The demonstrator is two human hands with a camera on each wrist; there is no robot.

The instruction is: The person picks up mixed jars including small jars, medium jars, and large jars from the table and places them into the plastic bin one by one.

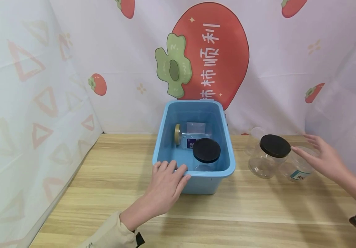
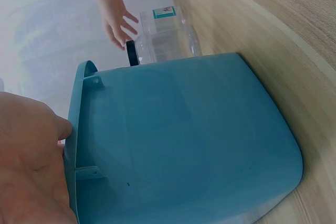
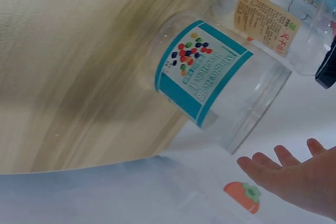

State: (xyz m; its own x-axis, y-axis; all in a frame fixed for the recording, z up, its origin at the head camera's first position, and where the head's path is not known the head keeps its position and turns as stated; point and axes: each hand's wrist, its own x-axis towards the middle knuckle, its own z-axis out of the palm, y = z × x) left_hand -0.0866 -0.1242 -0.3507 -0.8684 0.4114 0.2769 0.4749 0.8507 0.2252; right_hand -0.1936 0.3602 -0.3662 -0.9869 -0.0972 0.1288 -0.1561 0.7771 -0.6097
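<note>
My left hand (image 1: 164, 191) holds the front rim of a blue plastic bin (image 1: 193, 174), fingers over the edge and thumb on the outside in the left wrist view. Inside the bin, a clear jar with a black lid (image 1: 207, 150) stands near the front. Behind it lies a clear jar with a gold lid (image 1: 177, 134). To the right, my right hand (image 1: 326, 160) is spread beside a clear jar with a black lid (image 1: 275, 146). Holding nothing, it hovers by a lidless clear jar with a teal label (image 3: 202, 72), apart from it in the right wrist view.
Another clear container (image 1: 255, 136) stands behind the jars on the right, partly hidden. All sit on a wooden table (image 1: 113, 179). A printed cloth (image 1: 128, 62) hangs behind the table and along its sides.
</note>
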